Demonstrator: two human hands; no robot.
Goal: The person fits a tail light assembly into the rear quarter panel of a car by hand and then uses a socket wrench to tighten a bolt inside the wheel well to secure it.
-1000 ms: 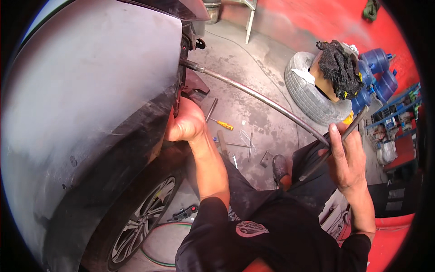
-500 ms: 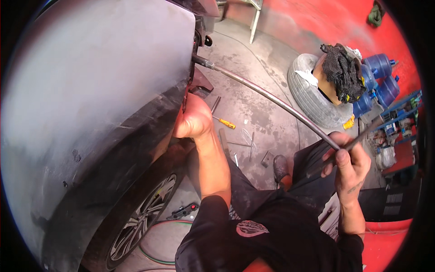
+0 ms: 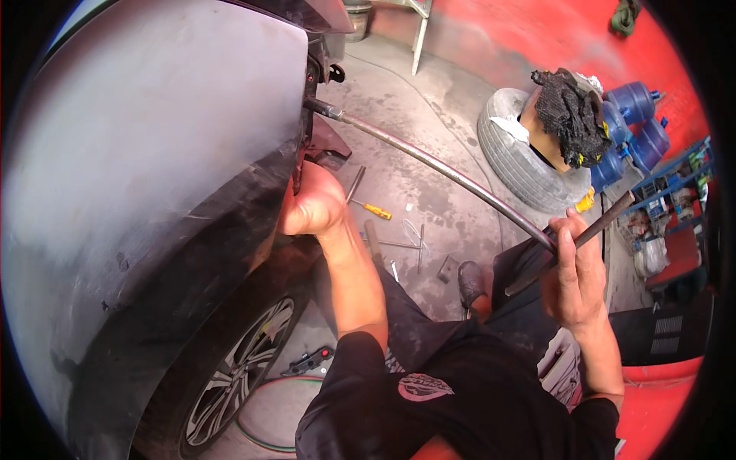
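A long metal T-handle bar (image 3: 448, 171) slants from the front edge of a car's grey fender (image 3: 169, 100) down to the right. Its far end goes in at a gap beside the panel, where the tip is hidden. My right hand (image 3: 579, 287) is closed around the crosswise handle, fingers up past the junction with the shaft. My left hand (image 3: 316, 201) reaches behind the fender's lower front edge, palm and wrist showing, fingers hidden. Below that arm is the car's wheel (image 3: 241, 368).
On the concrete floor lie a yellow-handled screwdriver (image 3: 377, 211), several metal tools and a black part (image 3: 309, 359). A grey tyre (image 3: 502, 165) holding a box and black cloth stands at right, near blue water jugs (image 3: 632, 103). A hose (image 3: 249, 429) curves beside the wheel.
My right hand has shifted its grip, with its fingers now raised over the handle where the thumb showed before. The bar and my left hand keep their places; the view has moved slightly.
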